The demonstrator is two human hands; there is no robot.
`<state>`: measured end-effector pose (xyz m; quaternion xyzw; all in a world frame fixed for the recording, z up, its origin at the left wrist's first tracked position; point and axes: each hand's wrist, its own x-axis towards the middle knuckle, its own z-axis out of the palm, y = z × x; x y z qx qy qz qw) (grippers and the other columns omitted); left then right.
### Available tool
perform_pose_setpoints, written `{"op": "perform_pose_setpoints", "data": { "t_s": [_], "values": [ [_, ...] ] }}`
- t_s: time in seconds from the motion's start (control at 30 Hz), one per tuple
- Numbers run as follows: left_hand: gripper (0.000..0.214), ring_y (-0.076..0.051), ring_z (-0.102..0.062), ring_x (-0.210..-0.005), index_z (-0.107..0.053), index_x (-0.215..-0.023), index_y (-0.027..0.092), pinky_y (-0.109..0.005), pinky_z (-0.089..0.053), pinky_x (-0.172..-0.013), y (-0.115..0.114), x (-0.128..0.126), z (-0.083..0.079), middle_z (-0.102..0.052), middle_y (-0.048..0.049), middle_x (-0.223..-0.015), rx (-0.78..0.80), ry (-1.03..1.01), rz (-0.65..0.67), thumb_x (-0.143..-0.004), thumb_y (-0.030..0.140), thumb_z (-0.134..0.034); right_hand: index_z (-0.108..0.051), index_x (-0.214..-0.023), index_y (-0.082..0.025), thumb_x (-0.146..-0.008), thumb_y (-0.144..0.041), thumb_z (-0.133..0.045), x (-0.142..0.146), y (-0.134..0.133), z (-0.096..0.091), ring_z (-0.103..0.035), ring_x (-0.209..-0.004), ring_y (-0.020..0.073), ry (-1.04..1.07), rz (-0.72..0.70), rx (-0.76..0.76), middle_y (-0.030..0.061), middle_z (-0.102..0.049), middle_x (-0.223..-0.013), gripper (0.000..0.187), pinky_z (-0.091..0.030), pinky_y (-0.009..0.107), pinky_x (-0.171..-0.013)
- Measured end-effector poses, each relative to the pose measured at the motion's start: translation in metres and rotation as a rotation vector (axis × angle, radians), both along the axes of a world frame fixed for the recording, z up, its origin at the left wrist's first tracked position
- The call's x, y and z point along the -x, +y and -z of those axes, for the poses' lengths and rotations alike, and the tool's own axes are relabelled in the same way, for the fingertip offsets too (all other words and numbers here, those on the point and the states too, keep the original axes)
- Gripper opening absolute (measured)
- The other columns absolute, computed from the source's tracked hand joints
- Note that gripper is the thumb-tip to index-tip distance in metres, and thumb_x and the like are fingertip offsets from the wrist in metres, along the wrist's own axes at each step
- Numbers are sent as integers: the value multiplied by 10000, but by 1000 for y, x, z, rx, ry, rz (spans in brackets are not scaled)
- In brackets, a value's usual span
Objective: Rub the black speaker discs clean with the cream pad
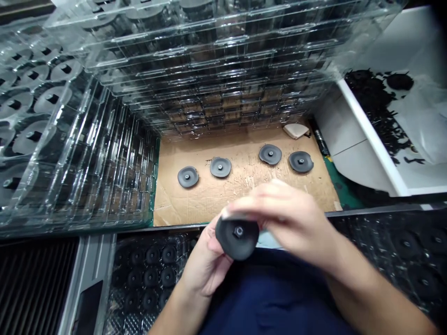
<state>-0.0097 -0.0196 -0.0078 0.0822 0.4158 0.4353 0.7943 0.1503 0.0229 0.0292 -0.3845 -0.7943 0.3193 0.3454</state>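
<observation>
A round black disc [229,243] with a small hub at its middle is held up near my body, its face towards me. My left hand [213,265] grips it from the left, fingers behind and at its edge. Above and to the right, my right hand [289,214] bends over the upper rim, fingers closed together against it; motion blurs this hand. A whitish bit shows at the fingertips on the rim, too blurred to name. On the cardboard [174,209] beyond my hands lie several similar discs [270,154], spaced apart in a row.
Tall stacks of clear plastic trays [223,56] stand at the back and left, with discs in them. A white bin [370,135] at the right holds black scraps and clear film. Below the bench edge are more filled trays [150,274]. A folded whitish pad [296,130] lies at the cardboard's back right.
</observation>
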Motion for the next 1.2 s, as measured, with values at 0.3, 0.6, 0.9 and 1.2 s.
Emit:
{"op": "perform_pose_setpoints", "data": {
  "t_s": [0.3, 0.6, 0.9, 1.2],
  "values": [
    [650, -228, -633, -1037, -590, -1179, 210, -333, -486, -938, 8, 3, 6, -680, -71, -1135, 52, -167, -140, -583, 383, -783, -705, -950, -174, -852, -213, -552, -14, -23, 97, -631, -675, 155, -108, 332, 314, 39, -704, -770, 187, -490, 273, -623],
    [558, -200, -594, -1099, -605, -1153, 231, -223, -498, -881, 3, 0, 4, -678, -43, -1137, 35, -42, -94, -631, 313, -785, -639, -1039, -154, -888, -143, -473, 19, -16, -8, -631, -773, 155, 88, 178, 17, 59, -706, -924, 224, -507, 288, -721],
    [696, -212, -637, -1011, -591, -1185, 218, -231, -496, -879, 8, -3, -7, -731, -25, -896, -19, -38, -20, -541, 307, -840, -624, -1039, -65, -888, -97, -451, 27, -12, -10, -595, -764, 150, 84, 110, -38, 79, -676, -856, 232, -471, 279, -716],
    [732, -159, -656, -945, -630, -1147, 224, -167, -499, -822, 10, 2, -4, -724, -37, -1027, 29, -147, 26, -462, 319, -867, -645, -1003, -156, -892, -99, -444, -7, -21, -19, -533, -621, 137, -255, 138, -8, 29, -622, -713, 236, -422, 270, -577]
  ]
}}
